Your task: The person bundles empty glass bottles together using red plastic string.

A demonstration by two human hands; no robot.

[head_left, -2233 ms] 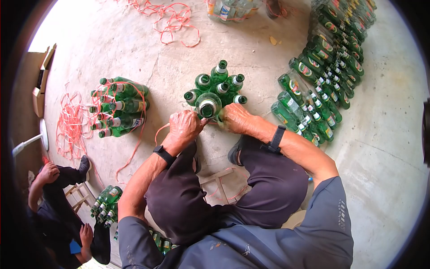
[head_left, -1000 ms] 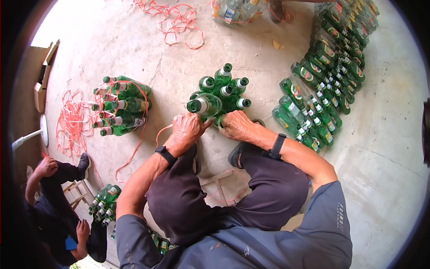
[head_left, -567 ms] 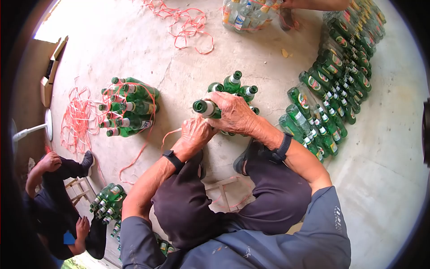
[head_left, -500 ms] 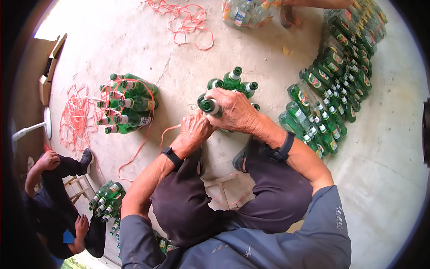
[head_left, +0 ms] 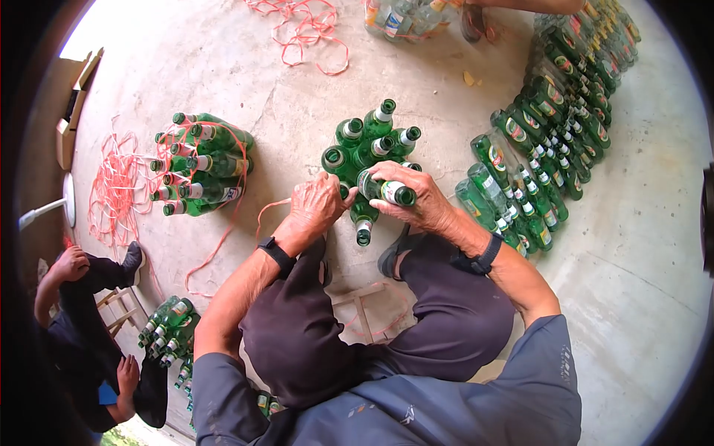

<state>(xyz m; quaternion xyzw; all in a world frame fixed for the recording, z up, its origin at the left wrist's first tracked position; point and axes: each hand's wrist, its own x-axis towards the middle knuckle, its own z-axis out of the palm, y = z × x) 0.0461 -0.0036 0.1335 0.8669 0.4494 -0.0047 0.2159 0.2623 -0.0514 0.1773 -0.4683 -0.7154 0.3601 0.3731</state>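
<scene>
My right hand [head_left: 416, 199] is closed around a green glass bottle [head_left: 388, 189], tilted with its mouth toward me, above the near right side of a cluster of standing green bottles [head_left: 366, 153]. My left hand [head_left: 318, 202] is closed at the cluster's left edge, its fingertips beside a bottle mouth [head_left: 343, 190]. What its fingers grip is hidden. A strand of pink twine [head_left: 272, 207] runs to this hand's outer edge and disappears beneath it. Another green bottle [head_left: 364, 224] leans outward toward me between my hands.
Left stands a twine-bound bundle of green bottles [head_left: 210, 165], beside a heap of pink twine [head_left: 117, 189]. Rows of bottles [head_left: 532, 160] line the right. A seated person [head_left: 82, 320] is at the lower left, near more bottles [head_left: 169, 327]. Behind lie loose twine [head_left: 305, 33] and clear bottles [head_left: 413, 18].
My right hand has moved right and slightly down with the bottle, uncovering more of the cluster. My left hand stays at the cluster's left edge. The whole view has shifted slightly.
</scene>
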